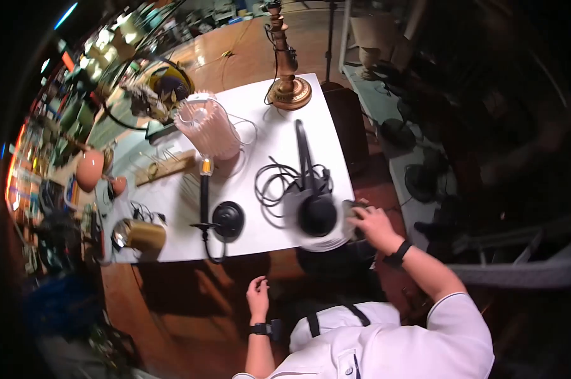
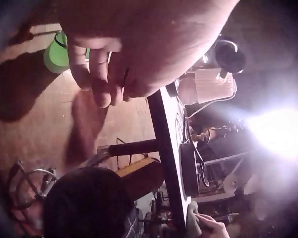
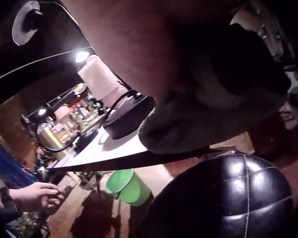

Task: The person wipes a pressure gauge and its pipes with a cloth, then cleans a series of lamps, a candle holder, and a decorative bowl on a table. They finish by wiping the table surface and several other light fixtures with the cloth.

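Note:
My right hand (image 1: 377, 228) grips a grey-green cloth (image 3: 188, 124) at the near right corner of the white table (image 1: 328, 136). The cloth bunches below the fingers in the right wrist view and hides part of them. Just left of this hand is a black desk lamp (image 1: 317, 215), its round part near the table's front edge and its arm reaching away. A coiled black cable (image 1: 270, 189) lies beside the lamp. My left hand (image 1: 258, 300) hangs in front of the table, below its edge, fingers loosely curled around nothing.
A black lamp with a lit-looking bulb (image 1: 206, 167), a pleated pink shade (image 1: 213, 129), a brass-coloured cylinder (image 1: 143, 235) and a copper-toned lamp base (image 1: 290, 93) stand on the table. Beneath are a green bucket (image 3: 131, 188) and a black padded stool (image 3: 258, 193).

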Demonstrator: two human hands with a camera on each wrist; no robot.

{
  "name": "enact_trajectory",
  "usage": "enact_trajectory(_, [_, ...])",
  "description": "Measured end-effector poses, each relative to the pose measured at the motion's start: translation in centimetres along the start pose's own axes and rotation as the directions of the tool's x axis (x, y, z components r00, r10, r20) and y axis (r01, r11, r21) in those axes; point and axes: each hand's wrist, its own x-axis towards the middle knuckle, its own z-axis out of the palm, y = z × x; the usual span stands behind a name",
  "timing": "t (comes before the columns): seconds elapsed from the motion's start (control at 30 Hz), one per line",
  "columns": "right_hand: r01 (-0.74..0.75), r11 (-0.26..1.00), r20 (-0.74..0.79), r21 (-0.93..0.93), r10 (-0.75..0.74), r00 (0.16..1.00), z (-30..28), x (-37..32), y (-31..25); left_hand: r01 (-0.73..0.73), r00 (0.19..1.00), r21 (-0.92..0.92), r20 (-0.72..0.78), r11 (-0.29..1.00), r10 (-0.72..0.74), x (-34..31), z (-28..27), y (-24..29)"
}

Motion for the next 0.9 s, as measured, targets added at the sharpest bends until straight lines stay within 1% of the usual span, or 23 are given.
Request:
enact_trajectory(0.07, [0.075,0.997,0.021,-0.001,-0.075,0.997,1.3,0.2,1.7,0.066,0.997,-0.064,-0.042,0.996,-0.069,-2.9,3.8,1.5])
enact_trajectory(0.1, [0.115,0.993,-0.009,0.029,-0.115,0.993,1.6,0.2,2.4,0.136,0.988,-0.131,-0.050,0.982,-0.144,-4.2,5.7,2.6])
enact_trajectory(0.13, [0.149,0.987,-0.038,0.064,-0.147,0.988,1.7,0.2,2.8,0.155,0.982,-0.143,-0.086,0.978,-0.168,-5.4,7.1,4.0])
enact_trajectory(0.2, [0.179,0.978,-0.017,0.108,-0.178,0.984,1.3,0.3,3.5,0.134,0.988,-0.064,-0.063,0.989,-0.138,-7.2,10.0,6.6])
enact_trajectory(0.23, [0.205,0.973,-0.033,0.106,-0.203,0.979,1.4,0.3,3.9,0.069,0.994,-0.091,-0.073,0.993,-0.076,-7.8,11.3,7.2])
enact_trajectory(0.27, [0.236,0.966,-0.033,0.111,-0.233,0.972,1.2,0.3,4.5,0.074,0.991,-0.100,-0.103,0.992,-0.084,-8.2,12.5,7.9])
enact_trajectory(0.33, [0.254,0.963,-0.015,0.093,-0.254,0.967,0.9,0.6,5.0,0.056,0.993,-0.140,-0.093,0.989,-0.070,-8.4,14.5,9.1])
enact_trajectory(0.37, [0.259,0.961,-0.019,0.101,-0.258,0.966,0.8,0.7,5.4,0.066,0.991,-0.136,-0.103,0.989,-0.081,-8.2,15.5,9.1])
enact_trajectory(0.4, [0.269,0.957,-0.052,0.107,-0.264,0.963,1.7,0.8,5.9,0.026,0.992,-0.136,-0.116,0.990,-0.042,-8.0,16.5,8.6])
enact_trajectory(0.47, [0.269,0.961,-0.038,0.062,-0.268,0.963,2.1,1.3,6.7,0.018,0.992,-0.156,-0.119,0.988,-0.037,-7.3,18.6,8.1])
enact_trajectory(0.5, [0.270,0.959,-0.049,0.083,-0.267,0.962,1.9,1.6,6.9,0.033,0.992,-0.194,-0.110,0.981,-0.055,-7.0,19.7,7.1])
enact_trajectory(0.53, [0.279,0.959,-0.041,0.060,-0.276,0.960,2.1,1.9,7.2,0.042,0.993,-0.243,-0.101,0.969,-0.068,-6.2,20.7,6.0])
enact_trajectory(0.57, [0.283,0.959,-0.053,0.029,-0.281,0.958,2.5,2.4,7.6,0.046,0.994,-0.225,-0.090,0.973,-0.068,-5.5,21.8,5.0])
enact_trajectory(0.6, [0.293,0.956,-0.054,0.001,-0.293,0.955,2.5,2.7,7.8,0.049,0.994,-0.244,-0.085,0.968,-0.072,-5.5,22.9,5.5])
enact_trajectory(0.63, [0.287,0.958,-0.012,0.011,-0.287,0.958,2.0,2.9,8.0,0.070,0.990,-0.258,-0.104,0.964,-0.100,-5.4,23.5,6.1])
enact_trajectory(0.7, [0.290,0.957,-0.004,0.024,-0.290,0.957,1.8,4.2,8.8,0.122,0.979,-0.245,-0.127,0.962,-0.157,-4.9,24.0,7.4])
enact_trajectory(0.73, [0.284,0.958,0.002,0.035,-0.284,0.959,1.7,5.3,9.3,0.121,0.977,-0.247,-0.139,0.961,-0.159,-4.3,24.3,8.0])
enact_trajectory(0.77, [0.266,0.962,0.032,0.057,-0.268,0.963,1.6,6.2,10.2,0.158,0.958,-0.335,-0.176,0.929,-0.226,-3.9,24.9,8.6])
enact_trajectory(0.8, [0.270,0.958,-0.030,0.091,-0.268,0.963,2.3,7.7,11.4,0.190,0.932,-0.422,-0.208,0.887,-0.298,-3.5,25.3,9.2])
enact_trajectory(0.83, [0.263,0.962,-0.039,0.072,-0.261,0.965,2.7,9.5,12.7,0.200,0.919,-0.409,-0.236,0.890,-0.315,-2.8,25.6,9.6])
enact_trajectory(0.87, [0.256,0.965,-0.047,0.057,-0.254,0.966,3.2,11.5,13.9,0.249,0.893,-0.441,-0.241,0.862,-0.381,-2.3,25.9,10.0])
enact_trajectory(0.9, [0.256,0.964,-0.062,0.065,-0.252,0.966,3.3,13.7,15.1,0.259,0.862,-0.511,-0.261,0.819,-0.435,-1.7,26.2,11.2])
